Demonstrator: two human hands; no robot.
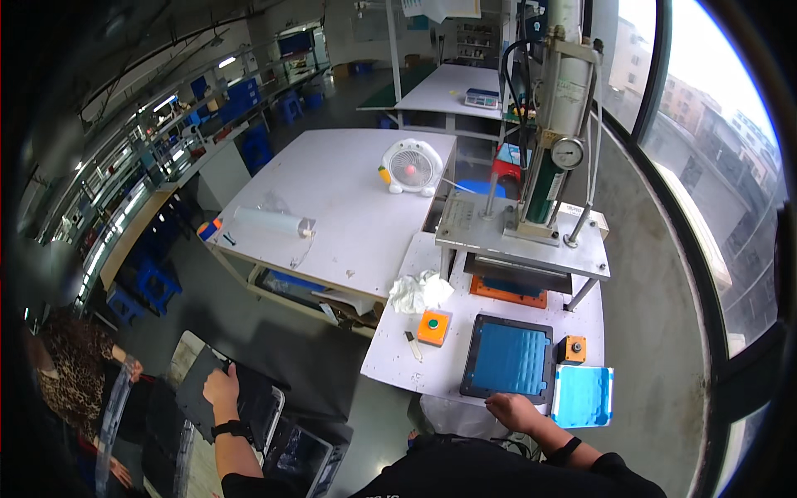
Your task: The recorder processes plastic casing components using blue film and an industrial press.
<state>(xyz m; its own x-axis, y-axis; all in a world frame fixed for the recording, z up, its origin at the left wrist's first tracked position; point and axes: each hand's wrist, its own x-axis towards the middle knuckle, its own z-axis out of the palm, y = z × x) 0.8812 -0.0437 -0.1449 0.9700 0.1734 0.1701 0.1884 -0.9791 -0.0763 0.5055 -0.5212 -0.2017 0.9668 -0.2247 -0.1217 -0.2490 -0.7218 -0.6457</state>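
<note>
My left hand [222,386] reaches out to the left, its fingers closed at the edge of a flat black panel [197,388]. This panel lies over other dark panels [259,407] at the lower left. On the white press table, my right hand [513,412] is curled at the near edge of a black frame [467,378] with a glossy blue sheet [510,357] inside. What its fingers hold, if anything, is hidden. Right of the frame lies a white-edged tray with blue film [581,397].
A press [523,228] with a gauge stands behind the frame. Orange button boxes [433,328] [572,349], a knife [413,346] and white cloth [419,292] lie nearby. A fan [412,167] stands on the large table [349,191]. Another person [79,365] handles clear film at far left.
</note>
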